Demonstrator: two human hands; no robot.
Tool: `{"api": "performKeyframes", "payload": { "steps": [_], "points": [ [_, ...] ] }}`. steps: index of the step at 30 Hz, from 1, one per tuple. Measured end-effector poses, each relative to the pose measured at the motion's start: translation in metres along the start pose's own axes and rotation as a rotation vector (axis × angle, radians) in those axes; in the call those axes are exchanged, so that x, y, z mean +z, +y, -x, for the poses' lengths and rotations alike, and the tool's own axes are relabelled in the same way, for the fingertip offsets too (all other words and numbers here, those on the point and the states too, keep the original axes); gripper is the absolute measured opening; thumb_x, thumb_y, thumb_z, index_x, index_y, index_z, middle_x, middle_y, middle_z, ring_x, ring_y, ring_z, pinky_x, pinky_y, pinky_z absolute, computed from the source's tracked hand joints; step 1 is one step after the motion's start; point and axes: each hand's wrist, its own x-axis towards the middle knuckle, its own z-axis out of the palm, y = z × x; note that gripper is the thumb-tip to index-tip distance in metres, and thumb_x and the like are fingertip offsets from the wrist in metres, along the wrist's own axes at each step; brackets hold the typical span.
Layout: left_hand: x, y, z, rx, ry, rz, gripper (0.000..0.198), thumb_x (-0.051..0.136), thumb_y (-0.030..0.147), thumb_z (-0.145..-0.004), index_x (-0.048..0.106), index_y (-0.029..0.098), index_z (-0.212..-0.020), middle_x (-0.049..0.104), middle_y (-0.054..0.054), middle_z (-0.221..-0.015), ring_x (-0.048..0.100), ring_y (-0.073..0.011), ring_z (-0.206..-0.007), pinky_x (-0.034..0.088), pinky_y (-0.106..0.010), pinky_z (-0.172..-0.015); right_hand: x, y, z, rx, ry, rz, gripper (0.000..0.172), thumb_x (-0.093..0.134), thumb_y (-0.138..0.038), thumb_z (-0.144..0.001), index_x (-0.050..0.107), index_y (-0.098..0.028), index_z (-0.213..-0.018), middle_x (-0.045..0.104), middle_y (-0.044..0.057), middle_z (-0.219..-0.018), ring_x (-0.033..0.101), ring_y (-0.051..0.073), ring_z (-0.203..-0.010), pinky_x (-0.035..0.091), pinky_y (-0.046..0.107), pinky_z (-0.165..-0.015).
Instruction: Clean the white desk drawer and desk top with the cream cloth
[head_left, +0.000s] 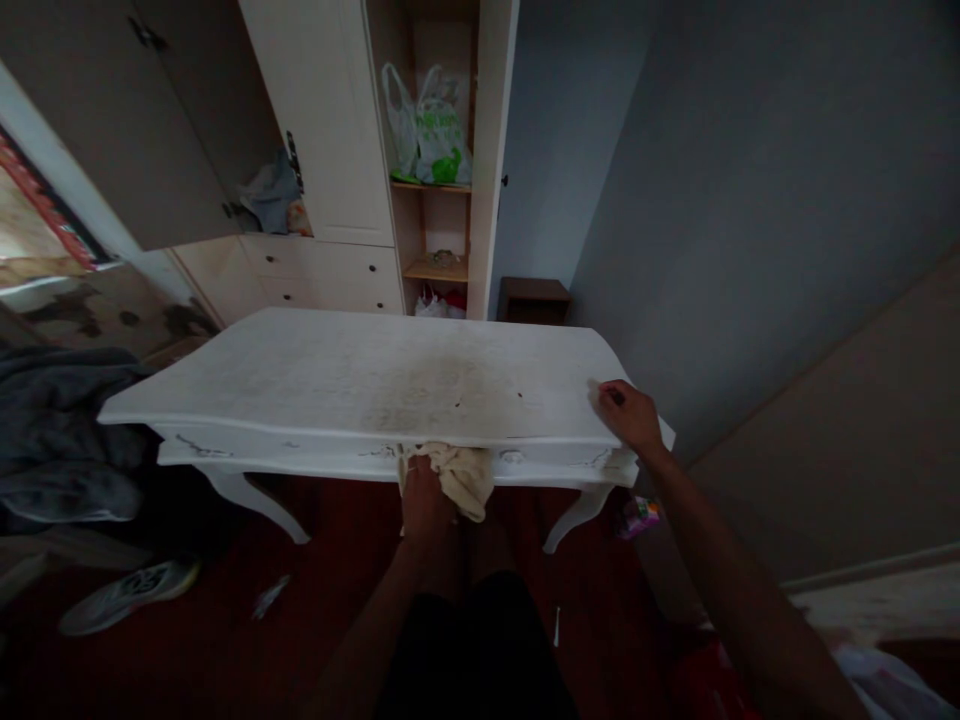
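Note:
My left hand (424, 500) grips a cream cloth (466, 480) and presses it to the front apron of a white table (322, 370). Part of the cloth hangs below the apron's lower edge. My right hand (631, 412) is at the right end of the tabletop, its fingers curled in. A dark patch shows between those fingers, and I cannot tell whether it is a small object or shadow. Greyish smudges cover the middle of the top, with two small dark specks (520, 395) on it.
A white wardrobe (322, 120) with open doors stands behind the table, plastic bags (439, 135) on its shelf. A grey wall (750, 200) rises at right. Dark clothing (67, 430) is heaped at left; a shoe (131, 597) lies on the red floor (330, 610). A small brown cabinet (535, 292) stands behind.

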Motion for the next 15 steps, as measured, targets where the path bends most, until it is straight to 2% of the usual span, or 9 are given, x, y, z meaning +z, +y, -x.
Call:
{"api": "performKeyframes", "payload": {
  "steps": [3,6,10,15],
  "points": [
    [0.013,0.025,0.003,0.004,-0.062,-0.010,0.038,0.050,0.018,-0.085,0.061,0.015,-0.121,0.058,-0.019,-0.121,0.056,-0.0312,-0.115,0.049,-0.040,-0.095,0.000,-0.002,0.001,-0.005,-0.017,0.015,0.024,0.051,-0.035,-0.079,0.068,-0.020,-0.089,0.073,0.008,-0.082,0.063,0.022,-0.073,0.048,0.035,-0.074],
    [0.021,0.039,0.009,0.036,-0.119,0.006,0.044,0.052,0.018,-0.084,0.058,0.011,-0.126,0.060,-0.021,-0.121,0.057,-0.0322,-0.118,0.048,-0.041,-0.098,-0.001,-0.003,0.001,-0.004,-0.026,0.037,0.026,0.049,-0.035,-0.081,0.068,-0.019,-0.091,0.072,0.009,-0.083,0.063,0.023,-0.074,0.048,0.036,-0.075],
    [0.017,0.049,0.011,0.044,-0.235,-0.003,0.057,0.057,0.020,-0.079,0.052,0.007,-0.134,0.062,-0.023,-0.123,0.060,-0.0323,-0.116,0.049,-0.040,-0.097,0.000,-0.005,0.003,-0.012,-0.012,0.036,0.026,0.049,-0.034,-0.081,0.067,-0.019,-0.091,0.072,0.009,-0.083,0.063,0.023,-0.075,0.048,0.037,-0.077],
    [0.008,0.066,0.012,-0.067,-0.457,0.072,0.043,0.059,0.037,-0.082,0.064,0.012,-0.116,0.069,-0.020,-0.113,0.067,-0.0339,-0.107,0.052,-0.040,-0.088,0.000,-0.004,0.003,0.007,0.005,-0.021,0.024,0.050,-0.035,-0.081,0.067,-0.021,-0.089,0.072,0.008,-0.083,0.064,0.023,-0.076,0.048,0.037,-0.078]
  ]
}}
